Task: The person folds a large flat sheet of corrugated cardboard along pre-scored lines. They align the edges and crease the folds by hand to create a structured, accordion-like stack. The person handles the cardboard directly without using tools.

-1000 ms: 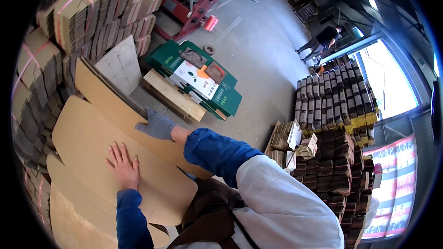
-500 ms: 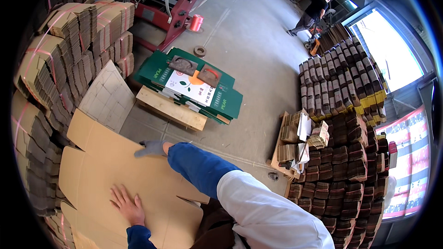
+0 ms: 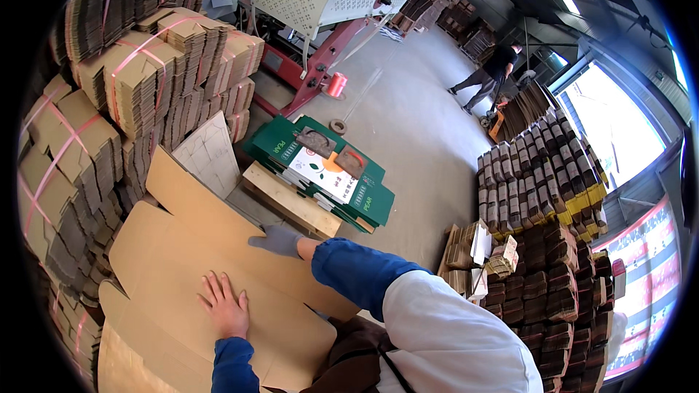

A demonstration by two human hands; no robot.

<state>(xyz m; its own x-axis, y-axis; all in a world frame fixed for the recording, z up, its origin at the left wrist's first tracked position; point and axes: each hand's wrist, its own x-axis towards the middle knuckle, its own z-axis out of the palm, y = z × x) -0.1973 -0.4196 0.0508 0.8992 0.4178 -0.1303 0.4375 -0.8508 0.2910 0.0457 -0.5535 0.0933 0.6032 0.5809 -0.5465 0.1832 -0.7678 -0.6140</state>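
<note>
A large brown sheet of creased, slotted cardboard (image 3: 175,269) lies in front of me. On its near panel my left hand (image 3: 226,307), bare, rests flat with the fingers spread. My right hand (image 3: 278,241), in a grey glove, touches the far panel near its outer edge. Its fingers stretch to the left, partly apart, and no grasp on the board shows. That far panel is bent up along a crease. Part of a light wooden surface (image 3: 124,360) shows under the board's near left corner.
Strapped cardboard bundles (image 3: 138,80) rise at the left. Beyond the board, green printed box blanks (image 3: 371,204) sit by a wooden plank (image 3: 291,200), with two dark blocks on top. A red-framed machine (image 3: 320,65) stands behind. Brown stacks (image 3: 539,269) line the right; a person (image 3: 491,76) is farther back.
The view has shifted, so the scene sits lower and farther right. The cardboard's far panel now tilts up more, with my right hand against it. My left hand stays flat on the board.
</note>
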